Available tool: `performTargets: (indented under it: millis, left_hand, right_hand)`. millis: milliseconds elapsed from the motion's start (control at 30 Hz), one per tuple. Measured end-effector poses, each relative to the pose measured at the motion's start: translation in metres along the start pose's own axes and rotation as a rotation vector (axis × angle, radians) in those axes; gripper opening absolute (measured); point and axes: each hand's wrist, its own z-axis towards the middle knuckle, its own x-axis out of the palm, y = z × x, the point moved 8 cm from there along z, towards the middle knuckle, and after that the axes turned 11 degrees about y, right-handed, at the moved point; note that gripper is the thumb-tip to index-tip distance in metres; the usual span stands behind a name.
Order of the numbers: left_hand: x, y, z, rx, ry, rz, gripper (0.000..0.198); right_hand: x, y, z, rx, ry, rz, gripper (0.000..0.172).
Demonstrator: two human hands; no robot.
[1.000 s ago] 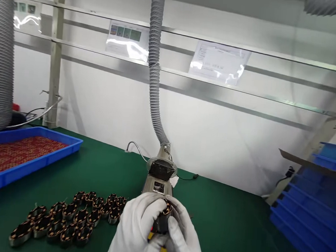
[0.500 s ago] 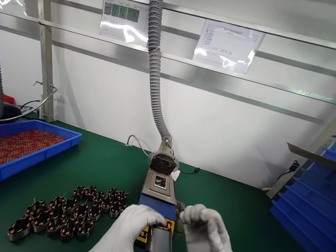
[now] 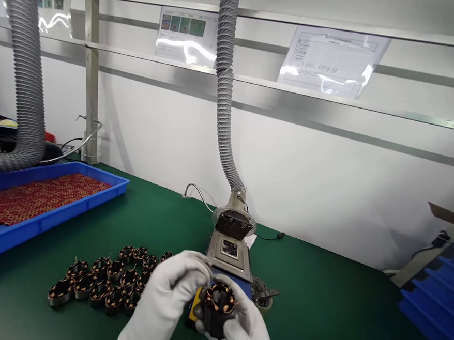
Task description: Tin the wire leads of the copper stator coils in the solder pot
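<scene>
My right hand, in a white glove with darkened fingertips, grips a motor stator. Copper windings show around its upturned open end. Just left of the stator's top is my left hand, also gloved, its fingers bent together in a pinch. Whatever lies between those fingertips is too small to make out. Behind both hands stands a solder pot with a metal top, a square opening and a blue body, partly covered by the hands. Several similar stators stand grouped on the green table to the left.
A grey fume hose hangs down to a hood behind the pot. Right of the pot is a small round container with a tool in it. A blue tray of red parts lies left; stacked blue trays stand right.
The stator has passed from my left hand to my right and now shows its wound end upward. My left hand has closed to a pinch beside it. The view has turned left.
</scene>
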Motion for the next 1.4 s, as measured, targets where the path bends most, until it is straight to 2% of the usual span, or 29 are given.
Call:
performTargets:
  millis: [67, 100, 167, 233, 267, 300, 400, 433, 533, 567, 600, 633, 733, 767, 900, 933, 1067, 1100, 1133, 1200, 1267, 1333, 1400]
  left_hand:
    - [-0.011, 0.010, -0.004, -0.108, -0.090, -0.070, 0.033]
    - [-0.009, 0.011, -0.004, -0.138, -0.046, -0.071, 0.029]
    - [0.009, 0.008, -0.004, -0.176, 0.186, -0.033, 0.024]
    - [0.028, 0.005, -0.007, -0.220, 0.383, -0.006, 0.051]
    - [0.034, 0.003, -0.007, -0.230, 0.417, -0.023, 0.057]
    - [0.038, 0.002, -0.006, -0.224, 0.417, -0.066, 0.052]
    - [0.035, 0.001, -0.001, -0.174, 0.260, -0.257, 0.007]
    - [0.029, 0.006, -0.001, -0.186, 0.177, -0.303, 0.005]
    - [0.006, 0.020, -0.006, -0.259, -0.098, -0.386, 0.017]
    - [0.001, 0.022, -0.008, -0.273, -0.142, -0.413, 0.017]
    - [0.001, 0.023, -0.008, -0.298, -0.135, -0.446, 0.015]
    - [0.006, 0.023, -0.008, -0.339, -0.078, -0.483, 0.014]
    - [0.034, 0.022, -0.010, -0.475, 0.181, -0.546, 0.018]
    - [0.039, 0.019, -0.010, -0.465, 0.206, -0.550, 0.015]
    - [0.031, 0.006, -0.007, -0.250, 0.066, -0.524, 0.007]
    - [0.024, 0.006, -0.009, -0.227, 0.011, -0.527, 0.006]
    - [-0.022, 0.005, -0.020, -0.143, -0.333, -0.507, 0.005]
    - [-0.024, 0.004, -0.019, -0.168, -0.322, -0.473, 0.004]
    - [-0.019, 0.004, -0.015, -0.224, -0.242, -0.443, 0.008]
    - [0.005, 0.006, -0.010, -0.384, 0.001, -0.403, 0.022]
    - [0.025, 0.002, -0.007, -0.427, 0.145, -0.421, 0.025]
    - [0.032, -0.002, -0.005, -0.363, 0.142, -0.459, 0.017]
    - [0.029, -0.003, -0.006, -0.283, 0.096, -0.494, 0.010]
  right_hand:
    - [0.001, 0.000, -0.002, 0.032, 0.017, 0.042, 0.055]
    - [0.000, 0.001, -0.003, 0.033, 0.013, 0.056, 0.054]
    - [-0.002, 0.002, -0.006, 0.040, -0.013, 0.073, 0.049]
    - [-0.003, -0.001, -0.007, 0.068, -0.034, 0.091, 0.042]
    - [-0.004, -0.003, -0.007, 0.076, -0.038, 0.108, 0.039]
    - [-0.003, -0.006, -0.006, 0.080, -0.036, 0.125, 0.037]
    - [-0.001, -0.013, -0.002, 0.097, -0.018, 0.155, 0.042]
    - [0.001, -0.015, -0.001, 0.107, -0.009, 0.162, 0.045]
    - [0.004, -0.015, 0.002, 0.116, 0.023, 0.207, 0.048]
    - [0.005, -0.013, 0.002, 0.108, 0.030, 0.223, 0.047]
    - [0.005, -0.011, 0.002, 0.100, 0.033, 0.231, 0.045]
    - [0.005, -0.010, 0.002, 0.092, 0.035, 0.228, 0.044]
    - [0.004, -0.008, 0.001, 0.068, 0.040, 0.181, 0.043]
    - [0.004, -0.008, 0.001, 0.060, 0.037, 0.159, 0.043]
    - [0.004, -0.009, 0.002, 0.013, 0.017, 0.068, 0.050]
    - [0.004, -0.009, 0.002, 0.012, 0.021, 0.052, 0.051]
    - [0.001, -0.012, 0.003, 0.045, 0.046, 0.065, 0.051]
    - [0.001, -0.012, 0.004, 0.043, 0.045, 0.072, 0.051]
    - [0.000, -0.011, 0.005, 0.034, 0.039, 0.072, 0.052]
    - [-0.002, -0.009, 0.005, 0.009, 0.011, 0.053, 0.052]
    - [-0.003, -0.008, 0.005, -0.008, -0.021, 0.032, 0.049]
    - [-0.003, -0.009, 0.003, -0.018, -0.038, 0.030, 0.047]
    - [-0.003, -0.011, 0.003, -0.009, -0.035, 0.043, 0.048]
